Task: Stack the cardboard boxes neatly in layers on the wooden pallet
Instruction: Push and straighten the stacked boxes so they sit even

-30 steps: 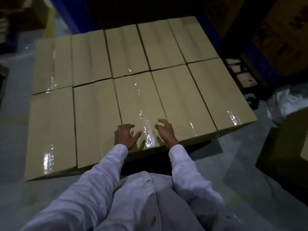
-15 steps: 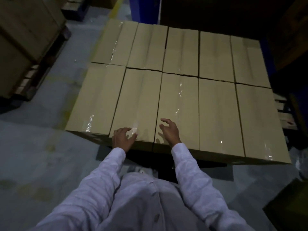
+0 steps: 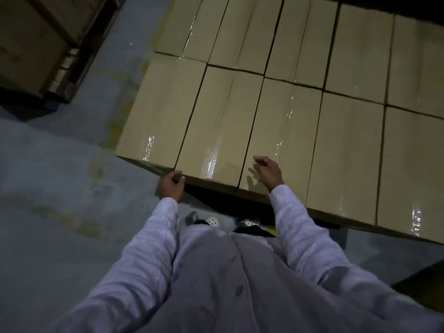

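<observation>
Boxes point(image 3: 288, 111) lie in one tight layer across the centre and right of the frame, so with your left hand point(image 3: 171, 186) curled on the near corner of a box point(image 3: 216, 131) and your right hand point(image 3: 268, 169) loose, holding nothing, above its neighbour, push squarely, keeping near edges flush.

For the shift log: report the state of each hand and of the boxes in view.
Box layer: two rows, tops level, taped shut.
Second box from the left, near row: flush with its neighbours.
Left hand: fingers curled on the second box's near corner.
Right hand: loosely curled above the third box, holding nothing.
Side cartons: stacked on their own pallet.
</observation>
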The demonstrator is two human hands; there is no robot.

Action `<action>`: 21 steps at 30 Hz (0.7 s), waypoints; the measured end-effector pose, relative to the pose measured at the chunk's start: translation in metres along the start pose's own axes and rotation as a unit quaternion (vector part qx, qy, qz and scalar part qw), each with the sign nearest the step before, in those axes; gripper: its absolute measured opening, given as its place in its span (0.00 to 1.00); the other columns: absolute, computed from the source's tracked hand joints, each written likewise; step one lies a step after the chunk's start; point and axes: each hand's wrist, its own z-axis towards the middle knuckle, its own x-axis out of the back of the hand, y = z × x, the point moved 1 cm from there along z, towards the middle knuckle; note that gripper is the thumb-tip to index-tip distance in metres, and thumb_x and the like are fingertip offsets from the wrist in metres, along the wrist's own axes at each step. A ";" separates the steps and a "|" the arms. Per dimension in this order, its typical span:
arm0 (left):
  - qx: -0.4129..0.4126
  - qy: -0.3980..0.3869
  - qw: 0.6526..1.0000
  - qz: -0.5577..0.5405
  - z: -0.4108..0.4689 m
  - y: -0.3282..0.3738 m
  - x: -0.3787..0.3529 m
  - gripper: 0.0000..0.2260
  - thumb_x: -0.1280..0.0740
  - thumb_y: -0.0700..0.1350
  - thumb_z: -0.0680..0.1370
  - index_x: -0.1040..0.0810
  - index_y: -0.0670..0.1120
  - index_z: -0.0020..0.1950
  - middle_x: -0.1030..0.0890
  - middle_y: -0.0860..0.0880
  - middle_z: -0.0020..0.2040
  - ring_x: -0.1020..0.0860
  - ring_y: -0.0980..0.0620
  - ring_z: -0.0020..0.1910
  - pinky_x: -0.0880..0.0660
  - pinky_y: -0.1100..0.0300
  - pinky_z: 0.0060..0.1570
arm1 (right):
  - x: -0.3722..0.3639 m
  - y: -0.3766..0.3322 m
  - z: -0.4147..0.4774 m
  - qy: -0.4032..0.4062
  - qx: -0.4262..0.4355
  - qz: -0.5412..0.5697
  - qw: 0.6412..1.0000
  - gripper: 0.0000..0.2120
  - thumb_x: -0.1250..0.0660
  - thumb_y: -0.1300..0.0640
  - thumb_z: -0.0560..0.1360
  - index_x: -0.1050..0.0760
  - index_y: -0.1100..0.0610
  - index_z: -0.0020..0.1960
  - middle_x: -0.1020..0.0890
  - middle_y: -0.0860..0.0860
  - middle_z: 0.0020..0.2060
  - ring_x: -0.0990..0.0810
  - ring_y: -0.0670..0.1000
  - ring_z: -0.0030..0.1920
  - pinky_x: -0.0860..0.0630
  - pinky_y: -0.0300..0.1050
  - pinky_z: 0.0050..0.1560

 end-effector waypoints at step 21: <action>0.048 -0.275 0.960 0.007 0.074 -0.020 0.027 0.24 0.37 0.28 0.78 0.17 0.47 0.68 0.16 0.43 0.56 0.18 0.45 0.51 0.21 0.55 0.45 | -0.115 0.064 -0.026 0.056 -0.192 0.009 0.980 0.20 0.41 0.54 0.83 0.24 0.46 0.72 0.21 0.53 0.70 0.20 0.61 0.66 0.21 0.63 0.68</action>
